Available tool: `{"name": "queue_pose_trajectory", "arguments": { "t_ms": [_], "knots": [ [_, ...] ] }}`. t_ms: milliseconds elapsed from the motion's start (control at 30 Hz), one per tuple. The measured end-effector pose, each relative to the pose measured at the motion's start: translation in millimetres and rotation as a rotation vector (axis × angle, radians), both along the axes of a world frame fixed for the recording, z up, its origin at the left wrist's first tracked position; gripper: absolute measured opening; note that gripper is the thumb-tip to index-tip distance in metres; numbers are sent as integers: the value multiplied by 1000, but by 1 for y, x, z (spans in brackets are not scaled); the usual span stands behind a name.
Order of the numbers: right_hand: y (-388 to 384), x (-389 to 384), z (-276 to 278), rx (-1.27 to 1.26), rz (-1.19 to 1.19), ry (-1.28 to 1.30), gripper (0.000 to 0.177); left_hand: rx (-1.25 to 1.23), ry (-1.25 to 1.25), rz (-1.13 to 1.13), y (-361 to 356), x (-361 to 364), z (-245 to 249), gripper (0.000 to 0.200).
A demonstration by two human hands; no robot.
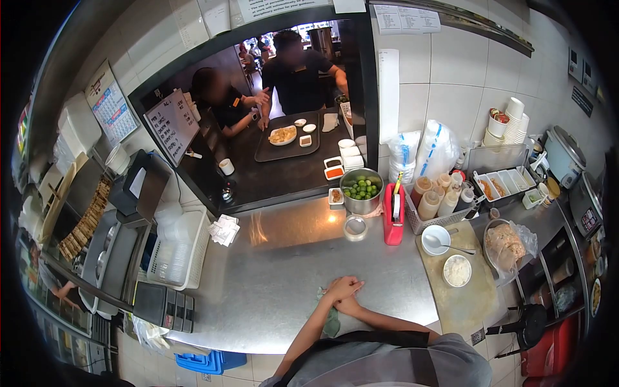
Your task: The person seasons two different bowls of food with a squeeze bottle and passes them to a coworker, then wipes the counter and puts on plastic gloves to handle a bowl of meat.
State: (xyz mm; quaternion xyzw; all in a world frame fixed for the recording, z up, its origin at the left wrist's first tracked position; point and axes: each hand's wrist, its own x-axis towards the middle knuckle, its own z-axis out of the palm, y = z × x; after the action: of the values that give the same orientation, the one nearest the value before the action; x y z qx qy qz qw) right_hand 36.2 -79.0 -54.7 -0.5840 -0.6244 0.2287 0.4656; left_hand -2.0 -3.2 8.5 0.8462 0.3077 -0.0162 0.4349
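Observation:
Near the front edge of the steel counter (pixel 277 271), my hands are crossed at the wrists. My left hand (pixel 346 286) lies on top, its fingers stretched to the right and nothing visible in them. Beneath it is my right hand (pixel 348 306), with its fingers mostly hidden. A green cloth (pixel 332 324) rests on the counter beside and partly under my wrists; whether my right hand holds it is unclear.
Right of my hands, a rice bowl (pixel 457 271) and a bowl with a spoon (pixel 435 239) sit on a cutting board (pixel 448 300). Beyond are limes (pixel 362 188), a red holder (pixel 394 216) and sauce bottles (pixel 429 205). Two people stand behind a tray (pixel 287 153) at the hatch.

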Motion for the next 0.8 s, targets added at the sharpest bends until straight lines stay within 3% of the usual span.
{"name": "queue_pose_trajectory", "arguments": {
  "t_ms": [467,800],
  "knots": [
    [1,0,-10,-63,19,39,37,-63,-64,-7,5,1,-22,37],
    [2,1,-19,-80,26,48,38,-68,-34,-6,-2,0,9,37]
  ]
}}
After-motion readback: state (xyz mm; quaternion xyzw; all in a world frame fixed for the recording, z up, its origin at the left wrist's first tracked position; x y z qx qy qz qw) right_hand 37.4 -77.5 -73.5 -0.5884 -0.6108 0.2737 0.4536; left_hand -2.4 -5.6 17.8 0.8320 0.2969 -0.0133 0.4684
